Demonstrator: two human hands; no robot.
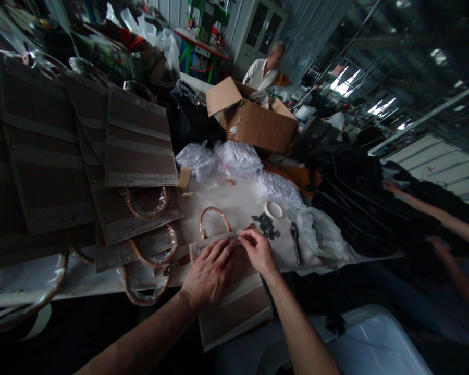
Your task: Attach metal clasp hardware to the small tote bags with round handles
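Note:
A flat grey-brown handbag (236,317) lies over the table's front edge, its arched tan handle (214,210) pointing away from me and wrapped in clear plastic. My left hand (210,271) rests on the bag near its top edge, fingers stretched out and lying flat. Beside it, my right hand (257,251) pinches thumb and forefinger together at that top edge. Whatever sits between those fingertips is too small to make out. Just beyond my right hand is a loose pile of small black pieces (266,225).
Stacked bags (138,140) with wrapped handles fill the left. A white tape roll (274,210) and a dark hand tool (296,243) lie to the right. Behind are plastic-wrapped bundles (238,158) and an open carton (263,125). Another person's arms (433,208) reach over black material (359,203).

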